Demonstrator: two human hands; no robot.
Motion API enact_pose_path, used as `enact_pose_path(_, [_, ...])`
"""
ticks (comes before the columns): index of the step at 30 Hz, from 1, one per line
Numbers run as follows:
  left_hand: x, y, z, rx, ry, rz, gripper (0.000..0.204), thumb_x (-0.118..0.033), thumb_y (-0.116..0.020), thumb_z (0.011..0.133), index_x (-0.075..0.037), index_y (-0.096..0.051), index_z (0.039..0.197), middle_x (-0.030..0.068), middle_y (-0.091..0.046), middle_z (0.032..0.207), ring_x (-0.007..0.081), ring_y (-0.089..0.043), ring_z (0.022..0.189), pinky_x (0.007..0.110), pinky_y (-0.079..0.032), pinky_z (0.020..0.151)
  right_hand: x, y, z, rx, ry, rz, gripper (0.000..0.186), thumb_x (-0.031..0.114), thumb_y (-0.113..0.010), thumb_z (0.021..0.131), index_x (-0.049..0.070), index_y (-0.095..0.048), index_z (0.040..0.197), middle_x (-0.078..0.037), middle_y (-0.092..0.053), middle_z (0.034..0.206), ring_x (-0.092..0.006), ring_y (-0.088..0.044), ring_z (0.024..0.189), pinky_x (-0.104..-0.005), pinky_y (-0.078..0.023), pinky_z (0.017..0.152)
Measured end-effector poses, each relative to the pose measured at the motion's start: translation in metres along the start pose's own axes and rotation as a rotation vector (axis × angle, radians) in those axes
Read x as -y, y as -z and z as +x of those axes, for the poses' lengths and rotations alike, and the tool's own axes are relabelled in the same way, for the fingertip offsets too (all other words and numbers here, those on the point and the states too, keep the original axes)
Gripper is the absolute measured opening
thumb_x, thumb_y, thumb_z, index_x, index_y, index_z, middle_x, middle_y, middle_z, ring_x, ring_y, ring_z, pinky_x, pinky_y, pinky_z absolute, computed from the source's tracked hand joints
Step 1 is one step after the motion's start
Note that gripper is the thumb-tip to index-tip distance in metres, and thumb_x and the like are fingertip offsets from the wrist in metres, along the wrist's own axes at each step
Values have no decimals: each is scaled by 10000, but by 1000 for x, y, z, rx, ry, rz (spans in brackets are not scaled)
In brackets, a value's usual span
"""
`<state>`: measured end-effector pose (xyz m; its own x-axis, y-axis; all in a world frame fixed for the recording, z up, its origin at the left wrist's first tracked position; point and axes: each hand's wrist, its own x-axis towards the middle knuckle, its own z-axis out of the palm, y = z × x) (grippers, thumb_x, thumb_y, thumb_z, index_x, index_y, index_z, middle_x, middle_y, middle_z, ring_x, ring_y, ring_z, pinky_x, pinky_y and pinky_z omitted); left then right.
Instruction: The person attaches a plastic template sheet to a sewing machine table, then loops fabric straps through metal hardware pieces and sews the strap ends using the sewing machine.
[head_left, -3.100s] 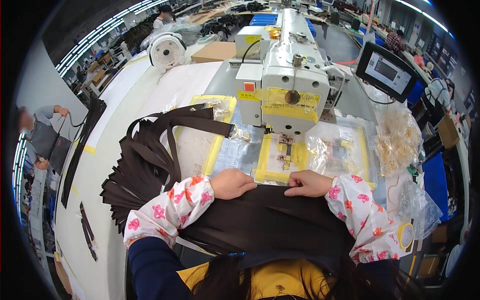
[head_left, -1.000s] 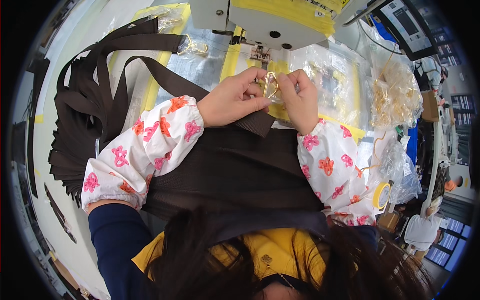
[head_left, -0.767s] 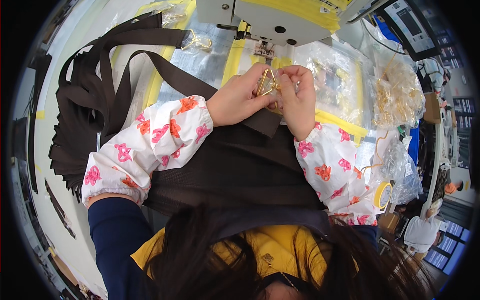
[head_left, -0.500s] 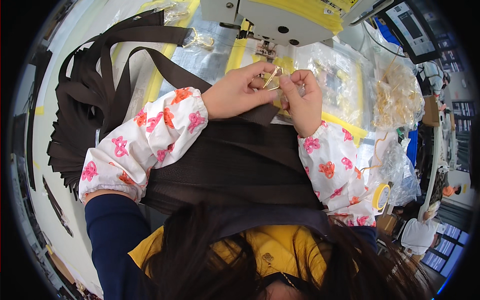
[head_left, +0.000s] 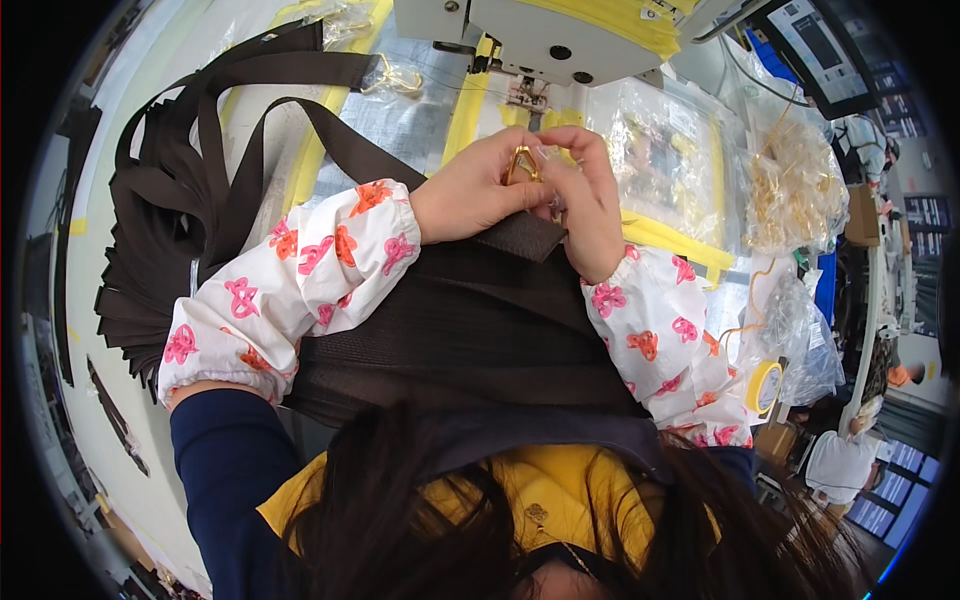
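Both my hands meet in front of the sewing machine, around an angular gold metal ring (head_left: 522,165). My left hand (head_left: 472,195) pinches it between thumb and fingers. My right hand (head_left: 590,205) has its fingers bent against the ring's right side, and their tips are partly hidden. Beneath the hands sticks out the end of a dark brown webbing strap (head_left: 525,236); whether the left fingers also grip it I cannot tell. The strap loops back left to a thick bundle of dark straps (head_left: 150,240). More dark material (head_left: 460,330) lies between my forearms.
The white sewing machine (head_left: 560,40) stands just beyond my hands. Gold rings in clear plastic (head_left: 398,78) lie at far left. At right are a bag of gold pieces (head_left: 790,200), crumpled plastic (head_left: 808,345), a yellow tape roll (head_left: 763,387) and a screen (head_left: 815,55).
My right hand has moved left and closed in against my left hand. The gold ring has turned and now shows its opening more upright.
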<state>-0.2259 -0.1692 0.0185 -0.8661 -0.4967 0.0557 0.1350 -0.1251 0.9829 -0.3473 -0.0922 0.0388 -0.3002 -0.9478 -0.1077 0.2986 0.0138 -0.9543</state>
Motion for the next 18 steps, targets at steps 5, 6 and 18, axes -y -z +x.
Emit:
enact_pose_path(5, [0,4,1,-67,-78,240,237,-128,-614,773,-35,-488,952,19,-565,700,55,-529,617,214,-421,539,8,26,13,178,-69,-321,257,155,-625,785,38,-519,988,-14,-569,712,-38,-457,494,-173,-347,409])
enact_pose_path(6, [-10,11,6,-151,-39,392,237,-172,-621,769,-41,-500,925,12,-551,628,52,-506,560,222,-398,500,6,35,18,116,-61,-311,249,149,-628,781,32,-520,972,-16,-568,698,-42,-452,475,-176,-342,397])
enact_pose_path(18, [-23,11,7,-136,-98,1131,396,-167,-541,753,-95,-398,1115,163,-592,818,360,-587,639,438,-466,540,-8,21,22,18,370,-1070,217,161,-609,685,24,-508,820,-152,-540,685,-293,-544,625,-352,-430,579])
